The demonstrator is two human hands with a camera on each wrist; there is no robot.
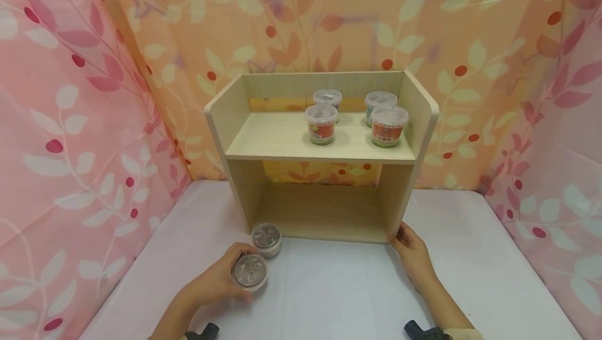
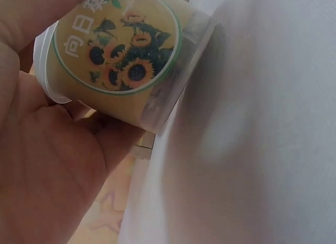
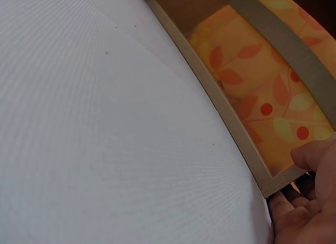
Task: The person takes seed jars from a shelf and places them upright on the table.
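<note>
My left hand (image 1: 213, 280) grips a clear-lidded plastic tub (image 1: 251, 271) in front of the shelf's lower left corner. In the left wrist view, the tub (image 2: 118, 55) has a yellow label with printed sunflowers, and its base is close to the white cloth. A second lidded tub (image 1: 267, 241) stands just behind it, by the shelf's front edge. Over on the right, my right hand (image 1: 415, 256) holds the bottom front corner of the two-level wooden shelf (image 1: 310, 150). The right wrist view shows the thumb inside the side panel (image 3: 290, 179) and the fingers outside it.
On the upper level, several lidded tubs stand toward the right: a red-labelled front one (image 1: 322, 130), one behind it (image 1: 327, 97), a right front one (image 1: 388, 133) and another behind (image 1: 380, 101). White cloth (image 1: 329, 288) covers the table. Patterned curtains (image 1: 329, 26) surround it.
</note>
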